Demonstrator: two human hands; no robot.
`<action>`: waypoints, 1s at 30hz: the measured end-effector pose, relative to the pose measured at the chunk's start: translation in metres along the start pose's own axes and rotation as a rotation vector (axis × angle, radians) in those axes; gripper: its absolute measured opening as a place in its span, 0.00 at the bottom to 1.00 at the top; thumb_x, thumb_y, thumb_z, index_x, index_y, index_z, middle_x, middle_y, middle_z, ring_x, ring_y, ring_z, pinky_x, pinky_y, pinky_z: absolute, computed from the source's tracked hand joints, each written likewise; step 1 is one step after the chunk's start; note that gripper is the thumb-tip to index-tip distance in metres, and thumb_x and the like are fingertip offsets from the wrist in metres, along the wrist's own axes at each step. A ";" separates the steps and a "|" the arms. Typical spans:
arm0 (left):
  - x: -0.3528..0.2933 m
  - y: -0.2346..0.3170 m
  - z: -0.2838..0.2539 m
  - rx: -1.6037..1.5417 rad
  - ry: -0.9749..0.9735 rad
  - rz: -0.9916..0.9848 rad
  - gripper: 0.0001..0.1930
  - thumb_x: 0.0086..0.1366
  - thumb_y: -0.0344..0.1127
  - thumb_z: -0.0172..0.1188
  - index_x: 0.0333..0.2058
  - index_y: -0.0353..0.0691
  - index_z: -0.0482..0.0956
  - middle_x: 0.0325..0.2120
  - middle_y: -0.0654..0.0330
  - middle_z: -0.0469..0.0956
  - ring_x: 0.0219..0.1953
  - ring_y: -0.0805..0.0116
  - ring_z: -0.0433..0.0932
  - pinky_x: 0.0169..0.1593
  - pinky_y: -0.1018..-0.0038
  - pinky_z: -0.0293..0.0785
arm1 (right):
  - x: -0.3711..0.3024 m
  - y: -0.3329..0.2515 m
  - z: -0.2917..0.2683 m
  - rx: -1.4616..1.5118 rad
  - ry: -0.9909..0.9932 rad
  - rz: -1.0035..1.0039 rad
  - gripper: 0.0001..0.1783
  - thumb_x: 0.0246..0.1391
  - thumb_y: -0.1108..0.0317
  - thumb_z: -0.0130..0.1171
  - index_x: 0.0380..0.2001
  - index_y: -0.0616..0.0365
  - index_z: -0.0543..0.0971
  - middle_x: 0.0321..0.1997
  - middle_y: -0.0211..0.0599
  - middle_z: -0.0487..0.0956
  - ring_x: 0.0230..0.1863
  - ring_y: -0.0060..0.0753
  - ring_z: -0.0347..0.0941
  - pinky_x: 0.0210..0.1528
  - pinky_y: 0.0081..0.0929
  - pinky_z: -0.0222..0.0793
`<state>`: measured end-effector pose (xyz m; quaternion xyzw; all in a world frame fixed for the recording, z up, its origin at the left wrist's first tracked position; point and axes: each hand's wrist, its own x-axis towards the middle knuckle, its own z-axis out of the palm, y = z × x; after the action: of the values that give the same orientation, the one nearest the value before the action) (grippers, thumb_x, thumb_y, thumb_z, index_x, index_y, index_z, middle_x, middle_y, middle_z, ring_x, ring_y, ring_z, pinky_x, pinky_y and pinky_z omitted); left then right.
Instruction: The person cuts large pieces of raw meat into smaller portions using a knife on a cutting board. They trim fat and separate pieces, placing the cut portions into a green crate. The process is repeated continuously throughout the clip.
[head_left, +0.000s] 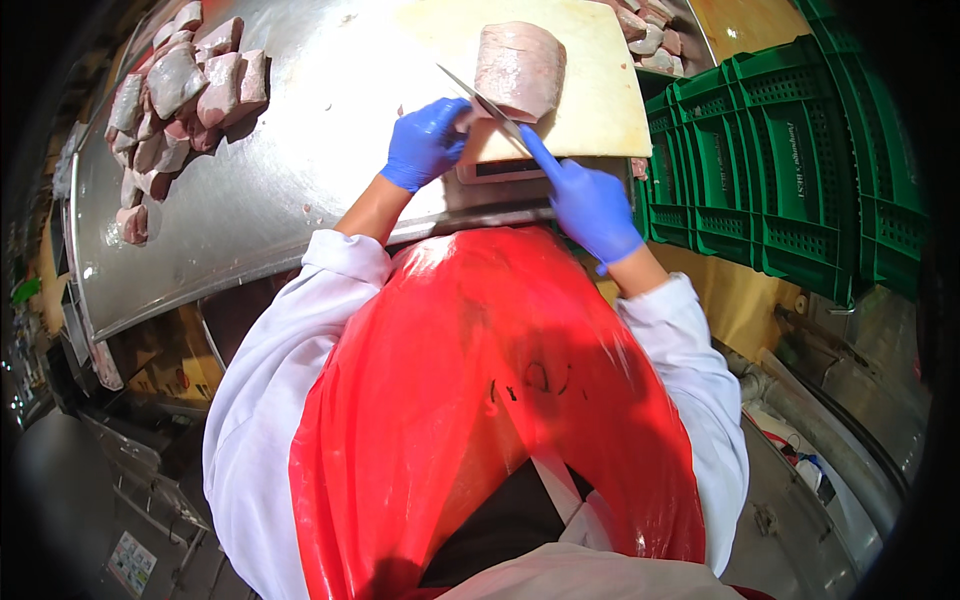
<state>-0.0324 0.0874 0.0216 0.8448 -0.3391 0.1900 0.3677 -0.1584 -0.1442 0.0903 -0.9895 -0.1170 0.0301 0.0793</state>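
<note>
A knife (486, 104) is in my right hand (597, 210), which wears a blue glove and has its index finger stretched along the top of the handle. The blade slants up to the left, across the near edge of a pale slab of meat (521, 65) on a cream cutting board (607, 95). Just left of the blade, my blue-gloved left hand (428, 145) has its fingers curled at the board's near left edge. A pinkish bit shows by its fingertips, but what it grips, if anything, is hard to make out.
Cut meat pieces (180, 90) lie heaped on the left of the steel table (290, 190). More pieces (655, 35) sit beyond the board at the right. Green plastic crates (760, 170) stand to the right. A red apron (490, 400) covers my front, close to the table edge.
</note>
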 end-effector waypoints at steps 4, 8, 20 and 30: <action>-0.008 -0.025 -0.034 -0.037 -0.006 -0.181 0.13 0.58 0.27 0.66 0.43 0.41 0.81 0.37 0.53 0.84 0.34 0.55 0.85 0.38 0.68 0.81 | -0.053 0.009 -0.028 -0.214 -0.184 0.031 0.47 0.52 0.75 0.54 0.74 0.33 0.55 0.24 0.40 0.74 0.19 0.46 0.75 0.22 0.44 0.73; -0.008 -0.034 -0.042 -0.095 -0.020 -0.109 0.13 0.56 0.32 0.67 0.41 0.44 0.81 0.37 0.55 0.83 0.31 0.53 0.83 0.35 0.66 0.80 | -0.047 0.008 -0.031 -0.062 0.041 0.003 0.48 0.50 0.75 0.57 0.74 0.34 0.56 0.23 0.39 0.73 0.19 0.45 0.74 0.23 0.42 0.73; 0.060 -0.002 -0.056 -1.123 0.190 -0.413 0.09 0.77 0.37 0.49 0.40 0.38 0.72 0.40 0.52 0.80 0.39 0.68 0.79 0.44 0.75 0.76 | -0.050 0.036 -0.035 0.507 0.430 0.389 0.42 0.59 0.73 0.56 0.74 0.39 0.56 0.16 0.39 0.70 0.15 0.24 0.65 0.25 0.30 0.70; 0.222 0.147 0.020 -1.138 0.173 -0.113 0.09 0.75 0.41 0.55 0.41 0.41 0.75 0.29 0.63 0.77 0.29 0.76 0.75 0.32 0.79 0.72 | -0.146 0.088 0.003 0.701 0.664 0.674 0.45 0.59 0.76 0.58 0.76 0.40 0.53 0.29 0.26 0.79 0.22 0.13 0.66 0.25 0.19 0.70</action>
<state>0.0191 -0.0968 0.2072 0.5121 -0.3108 0.0262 0.8003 -0.2800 -0.2629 0.0788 -0.8433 0.2520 -0.2209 0.4202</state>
